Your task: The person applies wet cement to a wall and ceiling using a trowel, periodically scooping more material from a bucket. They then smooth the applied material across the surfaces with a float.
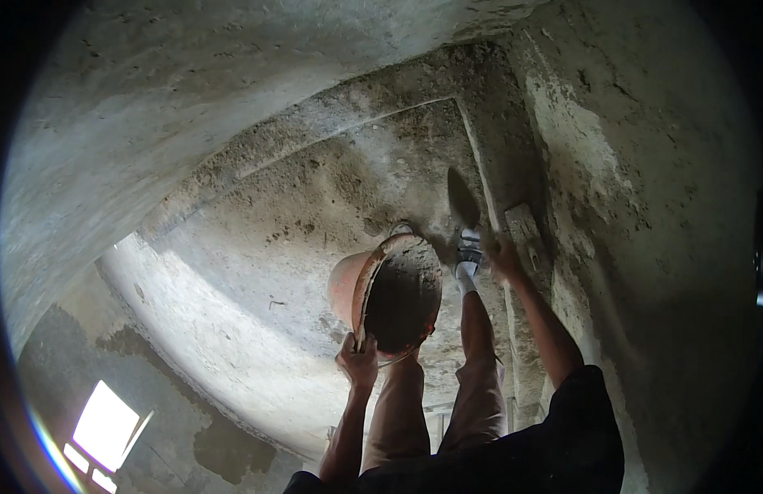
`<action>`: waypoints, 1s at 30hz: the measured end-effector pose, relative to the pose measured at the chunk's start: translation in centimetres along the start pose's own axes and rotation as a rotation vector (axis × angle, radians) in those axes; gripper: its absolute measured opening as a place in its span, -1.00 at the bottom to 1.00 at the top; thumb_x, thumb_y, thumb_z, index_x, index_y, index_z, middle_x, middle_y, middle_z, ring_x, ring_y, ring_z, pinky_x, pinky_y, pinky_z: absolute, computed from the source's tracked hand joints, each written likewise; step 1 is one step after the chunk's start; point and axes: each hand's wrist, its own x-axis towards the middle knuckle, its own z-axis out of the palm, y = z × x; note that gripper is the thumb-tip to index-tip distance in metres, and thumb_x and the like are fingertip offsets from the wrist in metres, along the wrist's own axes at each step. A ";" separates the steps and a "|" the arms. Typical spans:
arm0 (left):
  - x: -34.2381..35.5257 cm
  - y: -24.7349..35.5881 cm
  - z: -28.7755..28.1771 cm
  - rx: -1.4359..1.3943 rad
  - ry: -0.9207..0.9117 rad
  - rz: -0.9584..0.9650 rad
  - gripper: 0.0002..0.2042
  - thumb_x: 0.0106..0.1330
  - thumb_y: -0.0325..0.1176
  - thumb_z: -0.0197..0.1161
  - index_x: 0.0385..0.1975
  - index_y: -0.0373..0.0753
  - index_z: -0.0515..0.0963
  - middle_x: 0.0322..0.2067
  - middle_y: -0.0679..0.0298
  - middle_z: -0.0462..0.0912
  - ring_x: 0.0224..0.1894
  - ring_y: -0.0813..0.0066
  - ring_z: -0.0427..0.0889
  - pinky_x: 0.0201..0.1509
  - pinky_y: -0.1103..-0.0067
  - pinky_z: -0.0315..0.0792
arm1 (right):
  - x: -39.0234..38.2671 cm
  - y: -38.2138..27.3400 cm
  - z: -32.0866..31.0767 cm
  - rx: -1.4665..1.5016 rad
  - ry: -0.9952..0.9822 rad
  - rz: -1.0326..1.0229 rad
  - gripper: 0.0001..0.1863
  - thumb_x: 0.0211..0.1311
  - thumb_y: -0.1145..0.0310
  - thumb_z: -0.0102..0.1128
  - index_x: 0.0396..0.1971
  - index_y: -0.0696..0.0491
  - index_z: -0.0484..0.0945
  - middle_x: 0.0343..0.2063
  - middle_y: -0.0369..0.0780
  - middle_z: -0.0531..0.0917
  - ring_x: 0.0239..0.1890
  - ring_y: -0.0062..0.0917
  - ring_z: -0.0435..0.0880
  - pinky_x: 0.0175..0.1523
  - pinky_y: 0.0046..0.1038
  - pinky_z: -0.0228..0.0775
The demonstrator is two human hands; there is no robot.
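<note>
My left hand point(358, 360) grips the rim of an orange bucket point(345, 288), fingers closed around its near left edge. The bucket is tilted, so its round mouth faces right and up, and dark grey mortar point(402, 296) coats or fills its inside. To the right of it, my right hand point(502, 258) is closed on a trowel point(462, 199), slightly smeared by motion. The trowel's pointed dark blade extends up and left from the hand, over the floor and just beyond my right foot. Its handle is mostly hidden in my fingers.
I stand on a rough, dirt-strewn concrete floor point(307, 193); my sandalled foot point(469, 251) is close to the trowel. A raised ledge point(480, 156) runs along the right wall point(645, 206). A small block point(525, 230) lies against that wall. A bright window point(104, 424) is at lower left.
</note>
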 end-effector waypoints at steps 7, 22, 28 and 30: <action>1.2 1.9 5.1 -0.048 0.010 -0.104 -0.72 0.02 -0.33 0.26 -0.71 -0.30 0.30 -0.80 0.06 0.31 -0.78 0.17 0.29 -0.65 0.42 0.22 | 20.1 -2.6 -4.2 -0.187 -0.005 0.042 -0.31 0.05 -0.10 0.10 0.07 0.11 0.32 -0.60 -0.23 0.55 -0.62 -0.54 0.50 -0.45 -0.43 0.39; 2.3 3.6 6.1 -0.158 -0.007 -0.203 -0.76 0.02 -0.33 0.29 -0.64 -0.32 0.37 -0.77 0.26 0.37 -0.68 0.63 0.23 -0.62 0.55 0.24 | 30.5 -3.9 -10.7 0.453 -0.254 0.337 -0.53 0.19 -0.05 -0.09 -0.14 0.06 0.39 -0.63 -0.35 0.37 -0.71 -0.71 0.34 -0.63 -0.59 0.23; 2.1 3.3 5.1 0.003 -0.020 -0.109 -0.71 0.01 -0.35 0.29 -0.72 -0.30 0.29 -0.80 0.11 0.33 -0.76 0.36 0.22 -0.65 0.48 0.24 | 27.8 0.9 -10.5 0.792 -0.264 0.239 -0.51 0.21 -0.04 -0.14 -0.06 0.06 0.31 -0.58 -0.33 0.38 -0.69 -0.72 0.32 -0.61 -0.61 0.20; 2.1 2.7 5.3 0.003 -0.055 -0.148 -0.71 0.01 -0.36 0.28 -0.73 -0.30 0.28 -0.80 0.06 0.33 -0.79 0.28 0.23 -0.65 0.47 0.24 | 25.9 1.0 -10.9 0.841 0.103 0.332 -0.51 0.23 -0.04 -0.18 -0.02 0.02 0.28 -0.58 -0.33 0.37 -0.69 -0.73 0.31 -0.61 -0.61 0.19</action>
